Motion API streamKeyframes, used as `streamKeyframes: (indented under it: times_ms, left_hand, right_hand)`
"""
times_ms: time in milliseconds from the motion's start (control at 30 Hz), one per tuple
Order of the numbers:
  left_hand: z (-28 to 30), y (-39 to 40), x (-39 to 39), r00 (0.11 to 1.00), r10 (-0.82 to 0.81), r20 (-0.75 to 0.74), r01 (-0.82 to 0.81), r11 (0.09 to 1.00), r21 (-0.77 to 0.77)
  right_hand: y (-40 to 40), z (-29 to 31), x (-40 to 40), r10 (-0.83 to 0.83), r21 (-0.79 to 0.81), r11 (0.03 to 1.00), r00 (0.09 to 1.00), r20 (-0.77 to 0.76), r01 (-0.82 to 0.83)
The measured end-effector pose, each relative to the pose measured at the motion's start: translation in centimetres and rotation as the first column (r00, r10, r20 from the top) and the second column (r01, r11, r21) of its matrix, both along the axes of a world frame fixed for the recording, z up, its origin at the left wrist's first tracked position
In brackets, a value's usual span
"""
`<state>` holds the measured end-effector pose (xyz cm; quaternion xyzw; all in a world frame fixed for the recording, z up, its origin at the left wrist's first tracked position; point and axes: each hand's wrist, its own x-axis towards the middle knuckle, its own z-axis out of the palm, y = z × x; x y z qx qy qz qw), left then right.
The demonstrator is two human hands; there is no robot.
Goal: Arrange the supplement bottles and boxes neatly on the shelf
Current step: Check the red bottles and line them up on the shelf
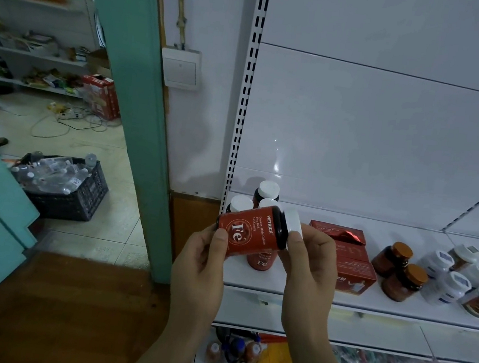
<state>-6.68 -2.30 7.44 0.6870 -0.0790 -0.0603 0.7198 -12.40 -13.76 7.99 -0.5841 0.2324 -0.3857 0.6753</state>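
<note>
Both hands hold one red bottle (pixel 252 232) sideways above the shelf (pixel 279 296): left hand (pixel 200 263) has its grip around the base, right hand (pixel 311 260) around the white cap. Red bottles (pixel 266 191), boxes (pixel 349 253) and brown jars (pixel 400 270) already stand grouped; white bottles (pixel 455 282) look loosely clustered, so tidying seems partway.

Red "Fe" bottle (pixel 249 234) w/ white cap – on its side, in the air before the shelf's (pixel 367 301) left end. Like bottles (pixel 266 190) upright at left back corner. Red boxes (pixel 351 259) stacked mid-shelf; amber jars (pixel 399 270) & white bottles (pixel 446 280) – clustered toward right end.
</note>
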Motion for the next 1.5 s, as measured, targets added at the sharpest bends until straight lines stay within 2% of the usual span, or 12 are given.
streamKeyframes:
  times_ms: [233, 400, 533, 700, 833, 900, 967, 1033, 1133, 1300, 1500]
  left_hand:
    - [-0.5, -0.3, 1.3, 0.979, -0.077, -0.189, 0.076, 0.997, -0.012]
    - [-1.1, -0.5, 2.0, 0.888, -0.198, -0.415, 0.157, 0.979, -0.13]
    - [-1.0, -0.9, 1.9, 0.853, -0.247, -0.459, 0.175, 0.965, -0.194]
    - [-0.9, -0.8, 1.9, 0.827, -0.298, -0.477, 0.191, 0.946, -0.261]
    - [-0.8, -0.8, 1.6, 0.787, -0.362, -0.499, 0.175, 0.908, -0.382]
    - [-0.5, -0.6, 1.4, 0.807, -0.363, -0.467, 0.145, 0.887, -0.438]
    - [-0.1, -0.4, 1.2, 0.863, -0.319, -0.392, 0.132, 0.89, -0.436]
    - [0.4, -0.2, 1.0, 0.937, -0.252, -0.244, 0.172, 0.937, -0.305]
    - [1.1, -0.1, 0.8, 0.99, -0.142, -0.005, 0.141, 0.985, -0.101]
    - [1.3, -0.6, 0.2, 0.97, -0.016, 0.244, 0.008, 0.999, 0.036]
    - [1.2, -0.9, 0.1, 0.941, -0.008, 0.339, -0.034, 0.993, 0.117]
  right_hand:
    - [0.4, 0.7, 0.3, -0.013, -0.052, 0.999, 0.998, 0.054, 0.016]
    - [1.0, 0.5, 0.4, -0.058, -0.334, 0.939, 0.996, 0.067, 0.077]
    - [1.2, 0.5, 0.3, -0.081, -0.504, 0.857, 0.994, 0.08, 0.11]
    - [0.6, -0.3, 0.3, -0.084, -0.545, 0.831, 0.994, 0.074, 0.111]
    - [0.1, -0.9, 0.2, -0.082, -0.565, 0.817, 0.993, 0.081, 0.113]
    - [0.3, -0.7, 0.2, -0.091, -0.521, 0.845, 0.992, 0.085, 0.123]
    - [0.5, -0.5, 0.1, -0.119, -0.388, 0.91, 0.989, 0.089, 0.145]
    - [0.3, -0.7, 0.1, -0.164, -0.267, 0.947, 0.984, 0.068, 0.176]
    - [-0.2, -1.3, 0.0, -0.195, -0.165, 0.969, 0.978, -0.073, 0.181]
    - [-0.3, -2.5, 0.2, -0.132, 0.031, 0.99, 0.971, -0.2, 0.141]
    - [0.0, -2.8, 0.2, -0.076, 0.12, 0.987, 0.967, -0.242, 0.108]
